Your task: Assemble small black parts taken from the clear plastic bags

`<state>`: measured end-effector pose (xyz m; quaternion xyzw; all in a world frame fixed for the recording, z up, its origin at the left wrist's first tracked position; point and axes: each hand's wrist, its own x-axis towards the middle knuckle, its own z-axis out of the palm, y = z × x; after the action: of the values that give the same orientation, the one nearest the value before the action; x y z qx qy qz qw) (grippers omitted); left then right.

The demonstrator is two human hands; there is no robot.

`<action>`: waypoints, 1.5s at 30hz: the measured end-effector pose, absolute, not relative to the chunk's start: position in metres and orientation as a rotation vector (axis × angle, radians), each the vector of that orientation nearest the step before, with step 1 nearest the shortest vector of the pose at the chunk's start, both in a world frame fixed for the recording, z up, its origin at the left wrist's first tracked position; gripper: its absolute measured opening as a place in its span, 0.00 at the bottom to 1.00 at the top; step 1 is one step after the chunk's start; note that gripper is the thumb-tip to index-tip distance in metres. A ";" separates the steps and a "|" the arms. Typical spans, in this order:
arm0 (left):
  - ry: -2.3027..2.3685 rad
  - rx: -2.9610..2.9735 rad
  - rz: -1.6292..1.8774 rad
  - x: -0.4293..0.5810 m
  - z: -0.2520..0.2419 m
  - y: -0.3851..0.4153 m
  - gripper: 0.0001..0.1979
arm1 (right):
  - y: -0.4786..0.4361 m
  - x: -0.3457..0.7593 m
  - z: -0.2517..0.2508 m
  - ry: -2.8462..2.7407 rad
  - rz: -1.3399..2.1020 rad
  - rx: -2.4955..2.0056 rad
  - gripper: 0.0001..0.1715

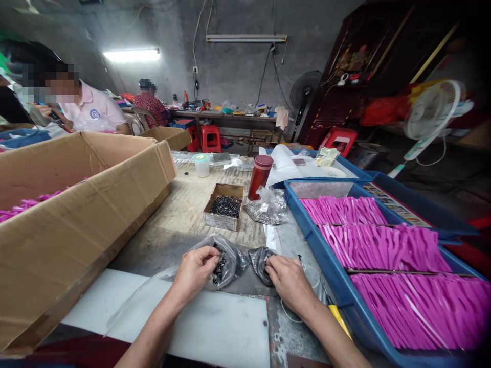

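Note:
My left hand [195, 268] rests on a clear plastic bag of small black screws [228, 260], its fingers curled into the bag's mouth among the screws. My right hand [288, 278] lies just to the right, fingers bent and pinching the crumpled edge of a second small bag [259, 259]. Both bags lie on the worn tabletop [180, 220] close to the front edge. What each hand's fingertips hold inside the plastic is hidden.
A blue tray [326, 266] packed with rows of pink plastic parts stands on the right. A big open cardboard box [76, 214] fills the left. Farther back sit a small box of black screws [224, 207], another bag [268, 207], a red flask [260, 176] and a cup [201, 164]. Two people sit far left.

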<state>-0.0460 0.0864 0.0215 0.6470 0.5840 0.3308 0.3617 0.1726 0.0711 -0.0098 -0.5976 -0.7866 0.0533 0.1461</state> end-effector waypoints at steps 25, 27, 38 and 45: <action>1.359 1.106 0.987 -0.042 0.015 0.084 0.12 | 0.063 0.177 -0.014 -2.166 0.244 -1.605 0.14; 1.364 1.120 0.978 -0.042 0.013 0.083 0.11 | 0.063 0.178 -0.014 -2.150 0.248 -1.594 0.14; 1.384 1.448 1.058 -0.043 0.020 0.077 0.05 | 0.056 0.178 -0.006 -1.972 0.352 -1.531 0.13; 1.335 1.558 1.051 -0.038 0.026 0.066 0.06 | 0.042 0.172 0.004 -1.722 0.586 -1.519 0.12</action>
<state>-0.0384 0.0663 0.0259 0.6177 0.5291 0.4166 0.4061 0.1717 0.0424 0.0041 -0.5937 -0.6734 0.2289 0.3765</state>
